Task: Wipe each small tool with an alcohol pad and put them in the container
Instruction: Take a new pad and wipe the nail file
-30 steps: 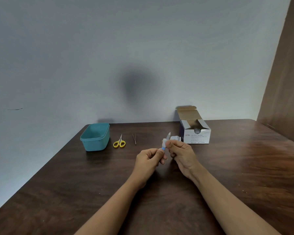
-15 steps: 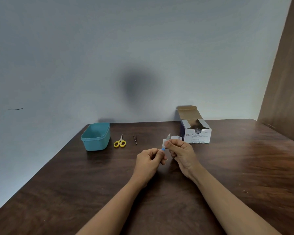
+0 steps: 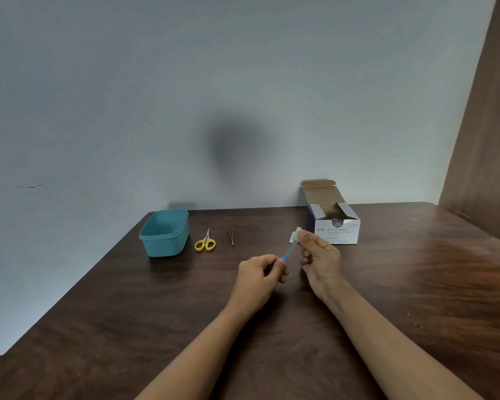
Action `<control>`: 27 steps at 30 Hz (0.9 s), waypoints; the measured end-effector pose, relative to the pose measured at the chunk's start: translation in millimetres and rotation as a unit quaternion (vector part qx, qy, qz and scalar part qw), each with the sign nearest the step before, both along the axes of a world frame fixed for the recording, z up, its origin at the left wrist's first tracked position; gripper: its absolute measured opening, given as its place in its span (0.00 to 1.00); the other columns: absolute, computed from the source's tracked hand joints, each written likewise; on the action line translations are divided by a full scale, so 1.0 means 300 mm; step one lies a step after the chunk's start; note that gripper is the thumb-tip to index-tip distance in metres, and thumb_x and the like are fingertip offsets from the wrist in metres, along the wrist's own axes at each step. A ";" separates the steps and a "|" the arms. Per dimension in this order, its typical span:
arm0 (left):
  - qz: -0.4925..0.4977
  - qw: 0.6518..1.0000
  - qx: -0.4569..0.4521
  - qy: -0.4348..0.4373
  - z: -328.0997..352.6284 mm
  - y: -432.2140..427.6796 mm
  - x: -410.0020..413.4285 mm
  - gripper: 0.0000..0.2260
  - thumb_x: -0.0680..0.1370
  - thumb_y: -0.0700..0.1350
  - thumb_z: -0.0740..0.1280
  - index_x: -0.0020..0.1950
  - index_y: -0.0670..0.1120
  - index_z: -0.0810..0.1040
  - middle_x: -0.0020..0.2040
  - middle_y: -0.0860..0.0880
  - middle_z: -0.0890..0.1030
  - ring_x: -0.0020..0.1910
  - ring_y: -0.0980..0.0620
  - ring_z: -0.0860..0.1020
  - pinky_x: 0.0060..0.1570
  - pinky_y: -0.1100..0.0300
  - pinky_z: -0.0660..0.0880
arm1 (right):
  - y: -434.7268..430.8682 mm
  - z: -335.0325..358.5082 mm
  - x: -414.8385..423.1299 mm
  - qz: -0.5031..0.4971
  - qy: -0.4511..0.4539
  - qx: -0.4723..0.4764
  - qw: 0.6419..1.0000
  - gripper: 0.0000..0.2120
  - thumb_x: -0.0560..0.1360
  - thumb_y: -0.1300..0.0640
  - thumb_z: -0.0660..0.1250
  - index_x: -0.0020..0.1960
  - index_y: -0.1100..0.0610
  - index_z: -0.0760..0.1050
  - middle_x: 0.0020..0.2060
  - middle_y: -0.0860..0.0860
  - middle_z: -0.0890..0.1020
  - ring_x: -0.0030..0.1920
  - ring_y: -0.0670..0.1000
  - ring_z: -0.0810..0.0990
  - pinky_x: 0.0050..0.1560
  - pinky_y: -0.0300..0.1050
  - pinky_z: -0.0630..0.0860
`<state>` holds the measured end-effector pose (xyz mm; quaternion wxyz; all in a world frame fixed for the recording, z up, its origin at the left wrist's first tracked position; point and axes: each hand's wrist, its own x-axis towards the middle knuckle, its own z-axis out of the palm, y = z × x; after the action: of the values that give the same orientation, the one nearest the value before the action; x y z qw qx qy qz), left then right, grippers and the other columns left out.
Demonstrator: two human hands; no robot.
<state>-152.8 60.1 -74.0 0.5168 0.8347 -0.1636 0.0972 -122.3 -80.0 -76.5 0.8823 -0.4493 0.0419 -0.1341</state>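
Observation:
My left hand (image 3: 260,277) pinches the blue end of a small slim tool (image 3: 289,252) that points up and to the right. My right hand (image 3: 319,261) pinches a white alcohol pad (image 3: 296,234) round the tool's far tip. Both hands hover above the middle of the dark wooden table (image 3: 416,284). A teal container (image 3: 164,232), open on top, stands at the back left. Yellow-handled scissors (image 3: 205,241) and thin metal tweezers (image 3: 230,235) lie between the container and my hands.
An open white box of alcohol swabs (image 3: 334,223) stands at the back right, just behind my right hand. A grey wall runs along the table's far and left edges. A brown wooden panel (image 3: 485,140) rises on the right.
My right hand has slid the pad up along the tool toward its tip, so more of the shaft now shows between my two hands.

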 end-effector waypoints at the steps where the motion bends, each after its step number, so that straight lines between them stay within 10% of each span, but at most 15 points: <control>1: 0.002 1.000 0.001 0.000 0.000 0.001 0.001 0.11 0.79 0.46 0.64 0.41 0.46 0.82 0.35 0.50 0.83 0.37 0.57 0.81 0.46 0.63 0.76 | 0.001 0.003 -0.002 0.010 0.000 -0.006 1.000 0.01 0.67 0.60 0.73 0.38 0.56 0.85 0.32 0.50 0.74 0.29 0.44 0.66 0.28 0.34 0.64; 21: 0.037 0.999 -0.026 -0.017 -0.005 0.015 0.012 0.11 0.80 0.45 0.63 0.42 0.46 0.83 0.35 0.52 0.83 0.38 0.59 0.80 0.40 0.70 0.74 | 0.034 0.009 -0.037 0.083 -0.073 -0.316 0.942 0.08 0.75 0.58 0.69 0.41 0.62 0.81 0.32 0.49 0.82 0.34 0.40 0.78 0.39 0.30 0.73; 27: 0.014 0.999 -0.023 -0.023 0.001 0.003 0.013 0.11 0.80 0.45 0.63 0.42 0.46 0.82 0.34 0.52 0.82 0.36 0.62 0.79 0.40 0.74 0.72 | 0.035 0.019 -0.041 0.020 -0.045 -0.234 0.971 0.06 0.74 0.61 0.69 0.40 0.63 0.80 0.22 0.43 0.75 0.25 0.39 0.72 0.31 0.30 0.68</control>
<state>-148.8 61.1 -73.8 0.5309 0.8222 -0.1613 0.1272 -134.6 -69.5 -70.8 0.7558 -0.6379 -0.0396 -0.1422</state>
